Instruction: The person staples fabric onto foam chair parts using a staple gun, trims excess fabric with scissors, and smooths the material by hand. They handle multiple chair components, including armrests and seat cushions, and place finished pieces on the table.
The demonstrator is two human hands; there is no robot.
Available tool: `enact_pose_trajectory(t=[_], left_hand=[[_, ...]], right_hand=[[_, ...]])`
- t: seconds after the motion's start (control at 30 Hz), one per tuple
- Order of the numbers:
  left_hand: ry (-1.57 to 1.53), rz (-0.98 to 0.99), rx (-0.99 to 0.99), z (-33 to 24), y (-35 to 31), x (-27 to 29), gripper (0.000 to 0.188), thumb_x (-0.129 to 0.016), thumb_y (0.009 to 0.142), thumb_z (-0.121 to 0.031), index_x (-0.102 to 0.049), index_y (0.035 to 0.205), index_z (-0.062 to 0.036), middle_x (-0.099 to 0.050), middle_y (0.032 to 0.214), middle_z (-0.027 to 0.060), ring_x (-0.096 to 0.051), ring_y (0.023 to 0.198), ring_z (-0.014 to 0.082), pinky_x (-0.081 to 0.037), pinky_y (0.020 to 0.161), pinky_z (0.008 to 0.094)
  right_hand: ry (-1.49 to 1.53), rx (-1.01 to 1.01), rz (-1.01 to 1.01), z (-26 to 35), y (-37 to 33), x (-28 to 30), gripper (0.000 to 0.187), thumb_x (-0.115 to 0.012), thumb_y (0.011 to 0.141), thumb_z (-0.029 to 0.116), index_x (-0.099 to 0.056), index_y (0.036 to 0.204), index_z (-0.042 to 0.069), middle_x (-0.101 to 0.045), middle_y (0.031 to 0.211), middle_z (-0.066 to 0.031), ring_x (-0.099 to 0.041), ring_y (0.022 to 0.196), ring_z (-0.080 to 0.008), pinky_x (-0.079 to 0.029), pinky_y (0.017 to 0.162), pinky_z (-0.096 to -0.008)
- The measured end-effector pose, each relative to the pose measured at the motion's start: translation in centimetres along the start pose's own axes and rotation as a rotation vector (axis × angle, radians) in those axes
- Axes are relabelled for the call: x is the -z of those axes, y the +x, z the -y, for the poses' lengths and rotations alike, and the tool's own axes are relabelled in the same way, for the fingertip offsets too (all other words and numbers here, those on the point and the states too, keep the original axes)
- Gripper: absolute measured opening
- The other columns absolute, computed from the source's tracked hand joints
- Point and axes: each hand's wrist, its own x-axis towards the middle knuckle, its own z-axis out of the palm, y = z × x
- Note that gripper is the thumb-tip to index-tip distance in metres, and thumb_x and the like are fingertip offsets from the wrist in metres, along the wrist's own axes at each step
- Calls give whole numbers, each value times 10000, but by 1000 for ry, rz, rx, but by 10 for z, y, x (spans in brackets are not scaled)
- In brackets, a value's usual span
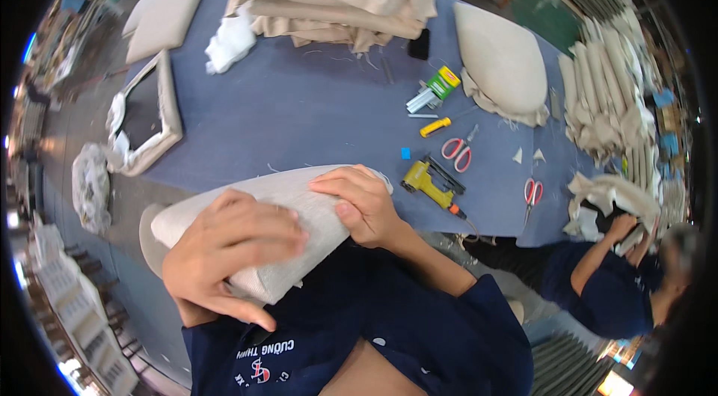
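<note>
A light beige upholstered cushion [299, 205] is tilted up against my body at the table's near edge. My right hand [363, 205] grips its right end, fingers over the top and thumb pressed on the fabric. Across the left part of the cushion lies my left hand [232, 250], slightly blurred, its fingers stretched out and thumb apart. The cushion's underside is hidden. Just right of my hands, a yellow-green staple gun [430, 185] with an orange hose fitting rests on the blue-grey table [299, 112].
Red-handled scissors [458, 153], a yellow-handled screwdriver [435, 127] and a green-and-yellow box [441, 82] lie beyond the staple gun. Another cushion [501, 56] sits at far right, fabric-covered pieces [336, 11] at the back. A co-worker [606, 284] handles a cover at right.
</note>
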Motion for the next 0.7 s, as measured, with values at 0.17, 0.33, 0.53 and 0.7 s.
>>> enact_pose_trajectory(t=[0.17,0.33,0.53,0.7], left_hand=[[-277,340,-196,15,34,-2,332,-878,884,-349,-807,1090,-98,-773,1251,27,-647,1332,309,-320,1103,498],[-422,418,-129,11,54,-37,147,-898,848,-232,-844,963,-157,-819,1086,-38,-713,1256,269,-307,1185,557],[-542,270,-121,1,85,-41,175,-854,743,-78,-791,896,-20,-803,964,139,-748,1070,415,-513,1042,578],[-647,310,-115,10,91,-40,140,-827,772,-22,-795,899,24,-801,955,177,-765,984,382,-589,926,521]], right_hand=[[32,14,-32,-7,-14,12,288,-594,971,220,-727,1132,22,-737,1134,-142,-703,1028,-351,-511,907,-456],[106,35,54,-20,-22,20,285,-571,960,198,-726,1134,33,-731,1126,-130,-689,1088,-328,-486,984,-472],[170,-3,-5,-26,-18,29,250,-568,955,186,-720,1053,13,-730,1000,-113,-689,964,-315,-474,912,-451],[172,-42,-59,-25,-25,28,244,-572,945,182,-719,1055,21,-719,1012,-99,-682,952,-301,-455,903,-428]])
